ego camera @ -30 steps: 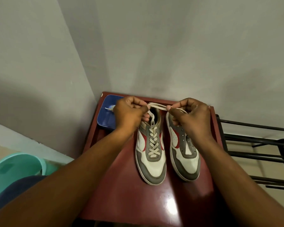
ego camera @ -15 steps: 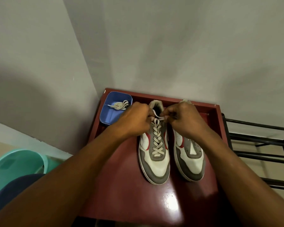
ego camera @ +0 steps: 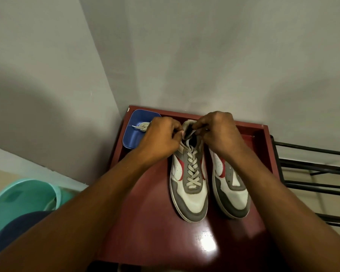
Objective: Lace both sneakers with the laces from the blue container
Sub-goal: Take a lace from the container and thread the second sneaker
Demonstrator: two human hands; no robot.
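Note:
Two white, grey and red sneakers stand side by side on a dark red table (ego camera: pixel 149 222), toes toward me. The left sneaker (ego camera: pixel 188 185) carries a cream lace (ego camera: pixel 191 169) crossed up its front. The right sneaker (ego camera: pixel 231 189) shows bare eyelets. My left hand (ego camera: pixel 161 140) and my right hand (ego camera: pixel 217 132) meet at the left sneaker's collar, each pinching an end of its lace. Behind my left hand sits the blue container (ego camera: pixel 134 134) with a bundled cream lace (ego camera: pixel 142 127) inside.
The table stands in a corner between grey walls, with a raised rim (ego camera: pixel 249 127) at the back. A black metal rack (ego camera: pixel 312 165) stands to the right. A teal plastic tub (ego camera: pixel 18 195) sits on the floor at the left.
Both hands came together from a spread pull and moved down to the left sneaker's collar, still holding the lace ends. The camera shifted, so the blue container shows more.

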